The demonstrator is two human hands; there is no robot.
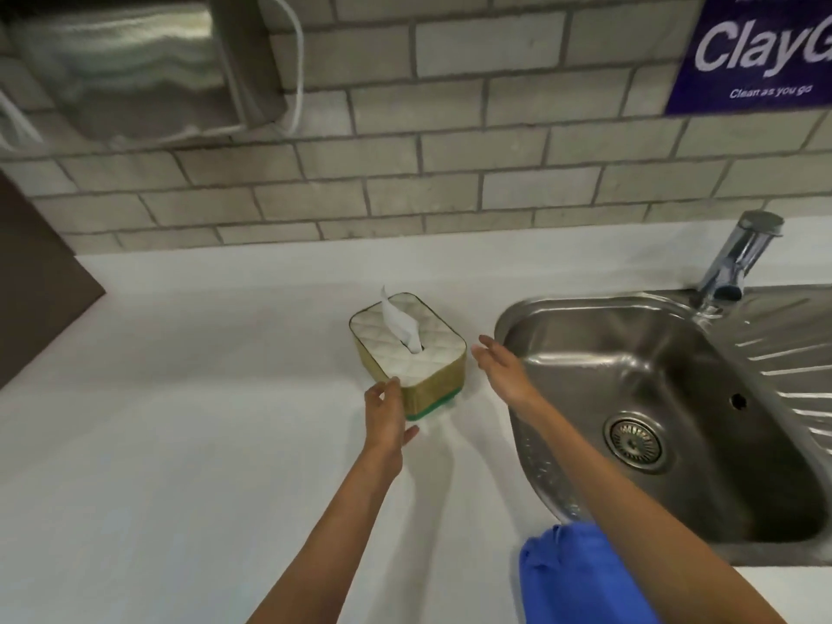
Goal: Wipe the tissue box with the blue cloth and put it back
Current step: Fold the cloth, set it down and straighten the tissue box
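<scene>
At centre counter (180,443), the box (407,349) stands upright, a tissue (398,322) rising from its slot. The left hand (385,414) touches its near corner at 7 o'clock, fingers loosely curled, not clenched. The right hand (499,369) is spread and empty, just beside the box at 3 o'clock, apart from it. The cloth (572,574) lies at 5 o'clock, beside the sink (675,398), under the right forearm. Judgement: whether wiping is done cannot be told. Recommended: grip both short sides squarely, keep the box level, spare the tissue.
</scene>
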